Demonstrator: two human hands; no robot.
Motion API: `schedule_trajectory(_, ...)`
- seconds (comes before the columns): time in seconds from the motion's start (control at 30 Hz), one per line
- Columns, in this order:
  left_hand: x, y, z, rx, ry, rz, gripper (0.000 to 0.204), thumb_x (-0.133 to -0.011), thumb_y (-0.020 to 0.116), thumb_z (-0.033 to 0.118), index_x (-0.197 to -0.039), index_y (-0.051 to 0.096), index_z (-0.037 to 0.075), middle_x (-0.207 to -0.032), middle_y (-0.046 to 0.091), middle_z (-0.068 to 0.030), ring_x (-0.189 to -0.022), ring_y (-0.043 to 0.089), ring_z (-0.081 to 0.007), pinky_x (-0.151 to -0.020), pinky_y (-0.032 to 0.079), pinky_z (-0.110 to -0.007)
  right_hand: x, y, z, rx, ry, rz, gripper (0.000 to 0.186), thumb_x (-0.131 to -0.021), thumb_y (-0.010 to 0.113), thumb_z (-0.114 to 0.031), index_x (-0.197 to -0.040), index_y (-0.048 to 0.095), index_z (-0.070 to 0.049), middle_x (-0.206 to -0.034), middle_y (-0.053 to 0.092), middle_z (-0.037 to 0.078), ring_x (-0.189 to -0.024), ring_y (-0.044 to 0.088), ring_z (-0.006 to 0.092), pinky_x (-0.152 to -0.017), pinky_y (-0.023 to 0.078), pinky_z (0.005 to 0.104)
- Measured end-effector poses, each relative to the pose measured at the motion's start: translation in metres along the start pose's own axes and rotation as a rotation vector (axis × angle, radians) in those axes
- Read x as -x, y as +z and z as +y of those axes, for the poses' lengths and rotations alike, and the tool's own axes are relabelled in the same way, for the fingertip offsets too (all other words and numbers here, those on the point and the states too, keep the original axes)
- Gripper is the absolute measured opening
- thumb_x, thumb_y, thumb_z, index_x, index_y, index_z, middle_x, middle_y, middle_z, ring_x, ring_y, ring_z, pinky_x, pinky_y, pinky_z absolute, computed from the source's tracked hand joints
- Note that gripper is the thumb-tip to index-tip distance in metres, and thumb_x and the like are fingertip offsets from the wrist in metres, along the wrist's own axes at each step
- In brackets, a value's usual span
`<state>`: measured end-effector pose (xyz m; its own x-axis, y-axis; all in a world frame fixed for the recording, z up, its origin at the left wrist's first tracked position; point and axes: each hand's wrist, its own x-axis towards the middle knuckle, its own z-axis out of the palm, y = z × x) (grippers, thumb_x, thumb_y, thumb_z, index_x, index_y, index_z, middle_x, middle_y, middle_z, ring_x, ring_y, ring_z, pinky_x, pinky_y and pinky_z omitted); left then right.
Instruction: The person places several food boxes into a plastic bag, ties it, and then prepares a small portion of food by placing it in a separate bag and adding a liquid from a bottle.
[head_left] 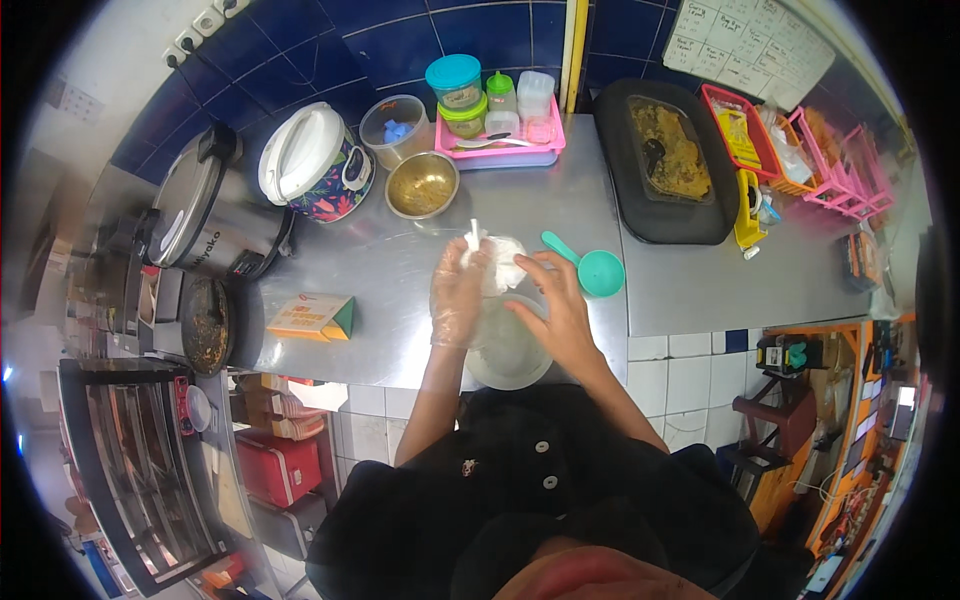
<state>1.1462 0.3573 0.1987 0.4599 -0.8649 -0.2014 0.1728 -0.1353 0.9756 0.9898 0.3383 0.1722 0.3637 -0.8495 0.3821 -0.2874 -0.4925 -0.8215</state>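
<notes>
My left hand (460, 290) wears a clear plastic glove and is slightly blurred. Its fingers are closed on a crumpled white cloth or tissue (505, 265); the exact material is hard to tell. My right hand (558, 305) is bare, its thumb and fingers apart, with the fingertips at the right edge of the white bundle. Just below both hands, near the counter's front edge, sits a pale translucent bowl (508, 365). A turquoise scoop (600, 272) lies right of my right hand. Beyond my left hand stands a metal bowl (422, 186) with yellowish contents.
Along the back stand a pink tray (545, 152) of small containers, a clear tub (385, 150), a floral rice pot (325, 190) and a large cooker (225, 210). A small carton (312, 315) lies left. On the right are a black lidded pan (620, 190) and coloured baskets (735, 110).
</notes>
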Motion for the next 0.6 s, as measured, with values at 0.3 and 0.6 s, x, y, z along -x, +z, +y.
schedule_trajectory(0.3,-0.004,0.003,-0.011,0.104,0.106,0.053,0.029,-0.107,0.055,0.031,-0.12,0.058,0.005,-0.104,0.063,-0.0041,-0.092,0.059,-0.0103,-0.081,0.05,-0.029,-0.001,0.014,0.015,0.082,-0.182,0.06,0.016,-0.082,0.077,-0.005,-0.096,0.07,-0.007,-0.128,0.051,0.013,-0.096,0.062,0.0281,-0.085,0.053,0.0398)
schedule_trajectory(0.6,-0.037,-0.011,-0.056,0.953,-0.022,-0.042,0.033,-0.11,0.042,0.041,-0.1,0.056,0.013,-0.087,0.057,-0.0028,-0.088,0.057,-0.0203,-0.08,0.049,-0.036,0.01,0.001,0.018,-0.163,-0.154,-0.307,0.019,-0.087,0.075,-0.01,-0.105,0.067,-0.008,-0.122,0.06,0.014,-0.117,0.058,0.0281,-0.096,0.049,0.0385)
